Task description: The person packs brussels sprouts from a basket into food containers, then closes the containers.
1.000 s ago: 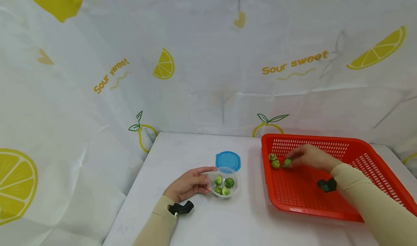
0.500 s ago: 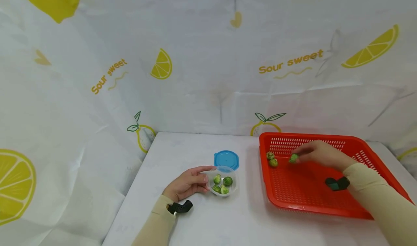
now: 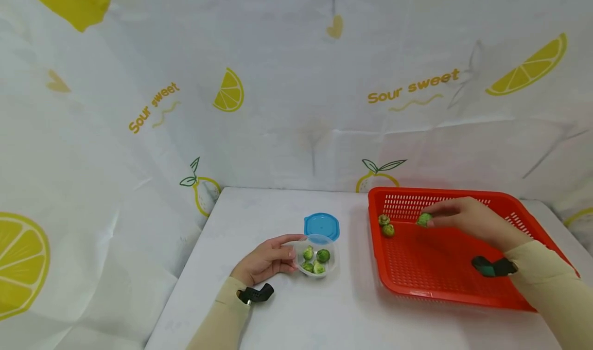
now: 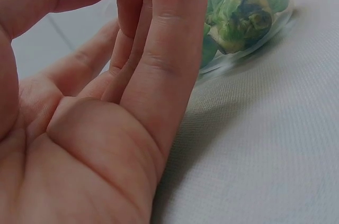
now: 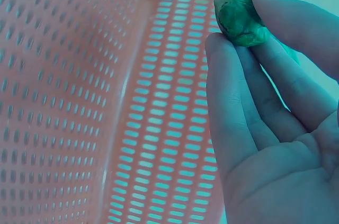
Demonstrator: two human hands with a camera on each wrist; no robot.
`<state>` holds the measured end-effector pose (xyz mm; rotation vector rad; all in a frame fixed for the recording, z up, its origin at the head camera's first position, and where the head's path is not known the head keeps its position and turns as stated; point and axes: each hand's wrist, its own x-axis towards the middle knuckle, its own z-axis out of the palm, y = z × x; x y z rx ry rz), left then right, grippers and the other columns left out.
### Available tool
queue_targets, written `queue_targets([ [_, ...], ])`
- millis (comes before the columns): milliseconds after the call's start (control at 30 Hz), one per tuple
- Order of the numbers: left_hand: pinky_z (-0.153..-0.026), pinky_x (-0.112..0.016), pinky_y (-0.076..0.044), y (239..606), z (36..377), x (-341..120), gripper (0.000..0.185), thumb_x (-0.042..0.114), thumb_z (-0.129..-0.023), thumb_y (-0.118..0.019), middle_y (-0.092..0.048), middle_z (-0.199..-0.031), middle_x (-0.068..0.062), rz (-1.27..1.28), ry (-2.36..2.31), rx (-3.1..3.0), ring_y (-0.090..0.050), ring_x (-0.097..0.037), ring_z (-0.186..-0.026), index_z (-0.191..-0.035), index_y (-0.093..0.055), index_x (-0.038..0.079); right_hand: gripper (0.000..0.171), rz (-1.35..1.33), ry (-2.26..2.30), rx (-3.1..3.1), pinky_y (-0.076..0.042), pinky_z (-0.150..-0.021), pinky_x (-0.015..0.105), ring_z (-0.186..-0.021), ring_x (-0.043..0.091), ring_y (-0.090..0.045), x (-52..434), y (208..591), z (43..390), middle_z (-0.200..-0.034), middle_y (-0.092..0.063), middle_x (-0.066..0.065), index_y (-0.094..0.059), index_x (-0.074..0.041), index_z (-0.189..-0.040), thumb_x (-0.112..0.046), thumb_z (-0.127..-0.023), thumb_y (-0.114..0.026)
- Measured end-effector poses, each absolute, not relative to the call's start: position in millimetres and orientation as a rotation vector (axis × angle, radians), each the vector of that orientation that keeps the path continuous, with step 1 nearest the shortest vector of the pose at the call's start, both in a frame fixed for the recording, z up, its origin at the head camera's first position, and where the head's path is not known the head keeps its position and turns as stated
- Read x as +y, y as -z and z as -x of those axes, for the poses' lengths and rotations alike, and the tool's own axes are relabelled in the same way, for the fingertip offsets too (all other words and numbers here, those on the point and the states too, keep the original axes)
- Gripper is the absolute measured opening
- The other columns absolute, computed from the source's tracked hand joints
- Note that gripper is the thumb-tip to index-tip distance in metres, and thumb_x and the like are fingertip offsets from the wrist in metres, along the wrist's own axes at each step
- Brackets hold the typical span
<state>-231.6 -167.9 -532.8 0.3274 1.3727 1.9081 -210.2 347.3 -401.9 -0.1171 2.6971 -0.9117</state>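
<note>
Between thumb and fingertips, my right hand [image 3: 477, 221] pinches a Brussels sprout [image 3: 423, 220] above the red basket [image 3: 435, 293]. The right wrist view shows this Brussels sprout [image 5: 241, 15] at the fingertips, its cut stem facing away from the palm. My left hand [image 3: 266, 261] holds the left rim of a small clear plastic tub [image 3: 334, 260] on the table. Several Brussels sprouts [image 3: 323, 256] lie in the tub. In the left wrist view, sprouts [image 4: 243, 20] show through the tub wall beyond my fingers. Two more Brussels sprouts [image 3: 388, 230] sit in the basket's left corner.
A blue lid [image 3: 321, 225] lies flat on the white table [image 3: 338, 314] just behind the tub. The basket stands at the right with raised perforated walls. A lemon-print cloth [image 3: 287, 82] hangs behind the table and along its left side.
My right hand has lifted the pinched sprout off the basket floor and moved it rightward, away from the two in the corner. The left hand stays at the tub. The head view shifts slightly.
</note>
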Motion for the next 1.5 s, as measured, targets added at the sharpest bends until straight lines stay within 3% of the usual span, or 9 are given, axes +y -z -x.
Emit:
queue_targets([
  [300,-0.085,-0.027,-0.066,532.6,232.0,-170.7,0.055,0.007,-0.110,-0.058,-0.073,-0.092,-0.004,-0.314,-1.911,1.382,-0.075,-0.013,-0.086,-0.163,-0.046,0.010,0.052,0.080,0.939,2.706,-0.058,-0.099,0.060,-0.122,0.030,-0.065,338.7,393.9,202.4,-0.128,-0.077,0.006,-0.073,-0.015,-0.141,-0.049,-0.101,-0.074],
  [467,-0.085,-0.027,-0.066,533.5,231.8,-172.5,0.055,0.007,-0.110,-0.057,-0.073,-0.092,-0.004,-0.315,-1.914,1.375,-0.076,-0.013,-0.086,-0.163,-0.046,0.010,0.058,0.065,0.994,2.707,-0.058,-0.098,0.060,-0.128,0.038,-0.061,326.4,392.4,195.9,-0.138,-0.073,0.013,-0.070,-0.014,-0.144,-0.052,-0.100,-0.074],
  [733,-0.085,-0.027,-0.066,533.7,231.5,-175.7,0.055,0.007,-0.110,-0.058,-0.073,-0.093,-0.004,-0.315,-1.913,1.388,-0.075,-0.013,-0.088,-0.163,-0.046,0.010,0.057,0.098,1.098,2.712,-0.059,-0.101,0.060,-0.131,0.036,-0.060,283.9,379.0,187.6,-0.143,-0.070,0.010,-0.070,-0.021,-0.145,-0.055,-0.099,-0.075],
  [1100,-0.086,-0.026,-0.065,532.7,230.3,-170.8,0.054,0.005,-0.110,-0.056,-0.073,-0.093,-0.003,-0.336,-1.900,1.395,-0.075,-0.012,-0.088,-0.163,-0.047,0.011,0.045,0.109,1.299,2.651,-0.059,-0.103,0.046,-0.111,0.018,-0.073,224.5,378.4,176.1,-0.120,-0.081,-0.001,-0.074,-0.021,-0.139,-0.040,-0.099,-0.080],
  [1500,-0.084,-0.027,-0.066,533.1,234.0,-169.7,0.054,0.007,-0.109,-0.059,-0.072,-0.095,-0.004,-0.338,-1.909,1.379,-0.075,-0.013,-0.086,-0.162,-0.048,0.010,0.037,0.138,1.434,2.590,-0.063,-0.100,0.043,-0.107,0.018,-0.074,153.9,383.0,169.9,-0.115,-0.081,0.000,-0.077,-0.018,-0.131,-0.034,-0.097,-0.083],
])
